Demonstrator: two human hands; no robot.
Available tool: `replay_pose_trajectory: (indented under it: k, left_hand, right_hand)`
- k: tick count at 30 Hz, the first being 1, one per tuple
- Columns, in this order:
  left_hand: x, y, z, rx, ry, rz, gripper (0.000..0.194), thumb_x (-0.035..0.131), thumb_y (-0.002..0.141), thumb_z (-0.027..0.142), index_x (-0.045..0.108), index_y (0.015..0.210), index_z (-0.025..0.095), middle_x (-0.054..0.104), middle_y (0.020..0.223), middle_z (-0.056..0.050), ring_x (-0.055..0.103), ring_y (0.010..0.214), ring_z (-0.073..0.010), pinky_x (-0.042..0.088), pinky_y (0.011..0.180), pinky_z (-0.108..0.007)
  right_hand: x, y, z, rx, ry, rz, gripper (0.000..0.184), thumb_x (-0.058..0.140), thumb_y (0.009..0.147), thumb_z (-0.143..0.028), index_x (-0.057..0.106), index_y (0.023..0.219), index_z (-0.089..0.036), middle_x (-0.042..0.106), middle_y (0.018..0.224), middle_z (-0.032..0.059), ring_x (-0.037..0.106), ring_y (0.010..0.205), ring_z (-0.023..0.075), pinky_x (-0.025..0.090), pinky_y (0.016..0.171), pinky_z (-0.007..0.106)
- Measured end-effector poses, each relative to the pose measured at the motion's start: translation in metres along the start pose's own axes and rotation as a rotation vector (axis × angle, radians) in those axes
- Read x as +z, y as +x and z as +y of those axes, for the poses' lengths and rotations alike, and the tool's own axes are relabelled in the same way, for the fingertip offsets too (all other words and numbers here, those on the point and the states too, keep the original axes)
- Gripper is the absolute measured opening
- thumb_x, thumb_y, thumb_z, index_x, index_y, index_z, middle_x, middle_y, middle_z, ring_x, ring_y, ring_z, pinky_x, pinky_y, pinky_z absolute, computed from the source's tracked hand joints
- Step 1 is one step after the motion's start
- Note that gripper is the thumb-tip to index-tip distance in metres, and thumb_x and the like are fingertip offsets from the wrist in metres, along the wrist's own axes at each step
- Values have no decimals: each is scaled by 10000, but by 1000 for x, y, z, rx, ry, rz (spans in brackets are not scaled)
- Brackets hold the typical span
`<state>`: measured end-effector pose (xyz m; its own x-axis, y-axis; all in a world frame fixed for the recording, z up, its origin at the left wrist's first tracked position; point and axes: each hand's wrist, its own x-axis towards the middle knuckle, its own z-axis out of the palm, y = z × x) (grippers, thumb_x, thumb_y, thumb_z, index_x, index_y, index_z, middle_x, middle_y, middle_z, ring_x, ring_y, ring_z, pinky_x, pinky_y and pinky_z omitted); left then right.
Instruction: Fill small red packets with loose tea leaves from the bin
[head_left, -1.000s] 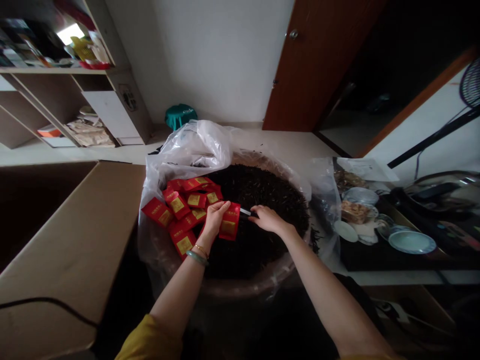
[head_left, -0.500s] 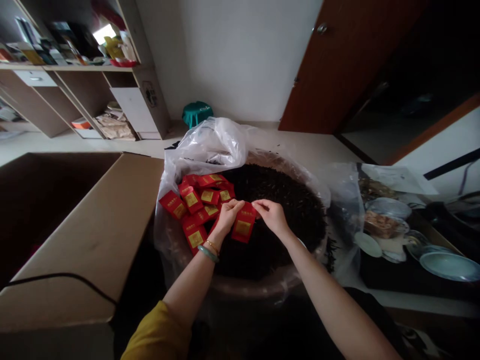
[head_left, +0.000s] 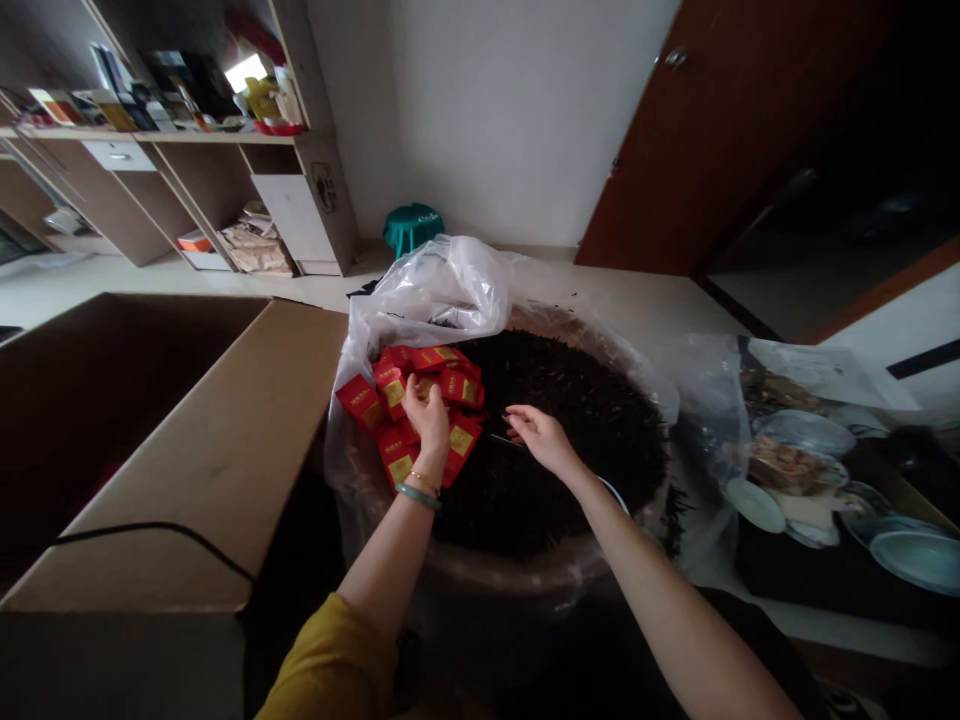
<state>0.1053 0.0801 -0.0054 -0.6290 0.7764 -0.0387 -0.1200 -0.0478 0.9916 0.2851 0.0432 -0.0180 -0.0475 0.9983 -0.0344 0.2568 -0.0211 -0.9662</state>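
While red packets (head_left: 463,388) lay under the loose-fingered left hand (head_left: 430,418), the right hand (head_left: 541,437) curled nearby. Its grasp was unclear.

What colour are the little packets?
The packets are red with gold patches, clearest in the head view.

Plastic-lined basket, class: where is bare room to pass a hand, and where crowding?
Free: the dark leaves between red packets, right hand and plastic liner; nearly so, pale floor between liner and brown door. Crowded: the packets around the left hand.
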Motion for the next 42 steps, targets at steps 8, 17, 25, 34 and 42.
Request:
replay_pose_trajectory:
  k: [8,17,25,34,42]
  left_hand:
    - [-86,-10,39,374,1184,-538,153,622,773,312,631,880,203,603,954,-63,606,899,-218,478,795,-327]
    - [-111,-25,29,350,1650,-801,581,799,619,297,552,1103,93,570,1163,-197,570,1070,-296,454,882,-343]
    - [-121,-20,53,366,1510,-755,186,503,798,176,676,731,187,696,785,-93,664,790,-230,451,689,-284]
    - [-92,-29,87,565,636,-541,99,533,787,315,575,766,228,637,635,0,586,573,-153,425,544,-228]
    - [-15,-33,25,135,332,-989,214,701,629,312,634,758,155,615,599,7,554,537,-133,399,482,-204]
  right_hand:
    - [2,-7,-4,-30,-308,-212,236,550,820,-263,667,1013,-195,716,931,59,673,758,164,533,688,282]
    - [3,-15,-11,-36,-481,-335,243,563,821,-215,687,1027,-185,728,955,82,683,839,188,509,792,309]
    - [2,-14,-11,-105,-362,-276,187,583,795,-251,711,929,-222,734,867,50,680,764,191,529,757,325]
    - [8,-12,-24,14,228,-167,397,544,832,-396,596,1178,-208,691,1029,71,659,807,162,584,606,276]
    - [-17,-7,-37,-139,59,292,345,464,860,-415,656,1027,-183,698,931,82,651,620,179,577,571,323]
